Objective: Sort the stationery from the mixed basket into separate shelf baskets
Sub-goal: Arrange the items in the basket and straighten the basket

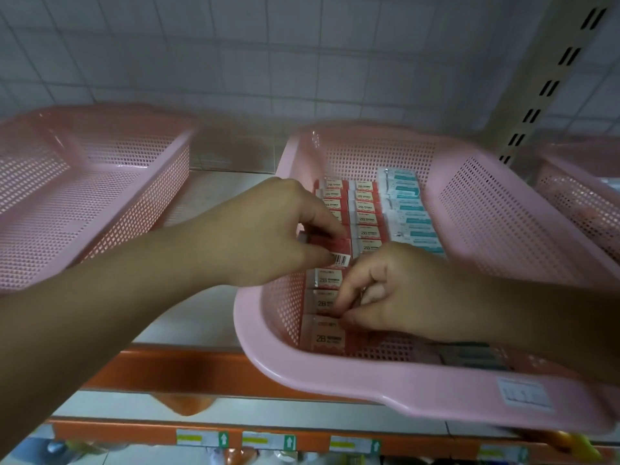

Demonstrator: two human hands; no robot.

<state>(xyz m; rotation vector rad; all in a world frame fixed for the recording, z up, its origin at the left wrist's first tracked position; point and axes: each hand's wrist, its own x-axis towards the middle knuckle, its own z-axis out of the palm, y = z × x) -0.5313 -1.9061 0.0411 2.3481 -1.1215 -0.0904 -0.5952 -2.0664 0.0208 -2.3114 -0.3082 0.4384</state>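
A pink mesh basket (486, 209) on the shelf holds two rows of red 2B boxes (367, 209) and a row of white-and-teal packs (411, 204) on the right. My left hand (268, 233) pinches one red box with a barcode (330, 250) between thumb and fingers, just above the left row. My right hand (396, 293) reaches into the basket's near part, fingers curled down onto the red boxes (323, 303) in that row; whether it grips one is hidden.
Another pink mesh basket (110, 196) stands to the left with nothing visible inside. A third pink basket (583, 196) shows at the right edge. The shelf has an orange front rail (174, 367); a slotted upright post (550, 85) rises at the back right.
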